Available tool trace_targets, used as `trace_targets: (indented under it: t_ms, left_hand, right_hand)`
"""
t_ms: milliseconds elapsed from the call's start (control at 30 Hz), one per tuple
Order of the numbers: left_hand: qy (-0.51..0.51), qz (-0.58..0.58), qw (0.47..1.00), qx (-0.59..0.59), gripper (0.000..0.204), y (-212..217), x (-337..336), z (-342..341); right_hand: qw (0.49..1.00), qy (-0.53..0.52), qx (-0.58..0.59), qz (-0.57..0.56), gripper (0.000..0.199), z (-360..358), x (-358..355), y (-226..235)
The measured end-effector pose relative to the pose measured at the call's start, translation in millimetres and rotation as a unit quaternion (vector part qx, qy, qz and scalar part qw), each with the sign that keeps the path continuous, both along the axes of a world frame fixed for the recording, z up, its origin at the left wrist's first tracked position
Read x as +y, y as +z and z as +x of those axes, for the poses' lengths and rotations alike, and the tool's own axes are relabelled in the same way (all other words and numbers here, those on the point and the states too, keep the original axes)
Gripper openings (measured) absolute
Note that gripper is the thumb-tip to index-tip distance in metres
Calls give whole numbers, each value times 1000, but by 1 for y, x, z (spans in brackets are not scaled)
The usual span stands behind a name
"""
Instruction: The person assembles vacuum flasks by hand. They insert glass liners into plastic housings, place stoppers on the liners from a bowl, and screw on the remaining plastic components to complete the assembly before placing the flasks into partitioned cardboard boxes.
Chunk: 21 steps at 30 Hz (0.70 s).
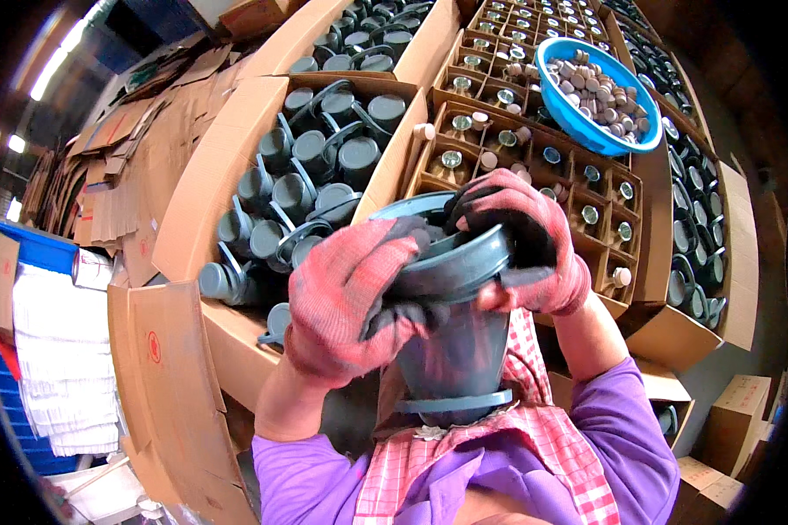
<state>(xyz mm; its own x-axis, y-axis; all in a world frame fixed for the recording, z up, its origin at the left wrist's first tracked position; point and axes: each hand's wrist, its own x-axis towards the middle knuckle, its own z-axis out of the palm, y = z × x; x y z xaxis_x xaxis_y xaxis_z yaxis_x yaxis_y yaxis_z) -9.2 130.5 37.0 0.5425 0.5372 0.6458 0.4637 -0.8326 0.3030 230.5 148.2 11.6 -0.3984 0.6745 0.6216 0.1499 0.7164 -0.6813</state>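
In front of my chest I hold a dark grey-green, slightly see-through plastic pot [460,350]. It has a thick ring [464,262] at its top and a wide flange [455,404] at its lower end. My left hand [350,293], in a red glove with black fingers, grips the ring's left side. My right hand [527,241], gloved alike, curls over the far right edge, with its thumb on the outside. A paler teal rim [411,206] shows behind the ring; whether it is a separate piece I cannot tell. The fingers hide much of the opening.
An open carton [223,175] of grey-green handled containers stands to the left. Ahead, a divided carton [613,284] holds glass bottles, with a blue basin [547,83] of small pale caps on top. More cartons [740,262] are at right; flattened cardboard [140,149] lies at far left.
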Motion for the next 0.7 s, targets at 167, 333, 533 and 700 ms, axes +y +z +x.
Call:
trace_targets:
  t_ms: [167,333,533,700]
  left_hand:
    - [10,-30,999,-7,45,-4,6,-4]
    - [73,-102,979,159,66,29,-3,17]
    - [126,-35,981,146,52,8,-1,19]
    - [64,-31,996,57,55,4,8,18]
  right_hand:
    - [998,-51,10,-45,57,-16,-1,-6]
    - [996,-80,-12,-28,50,-20,-2,-22]
    - [982,-137,83,-101,27,-47,9,-21]
    - [958,-11,188,-216,40,-33,25,-40]
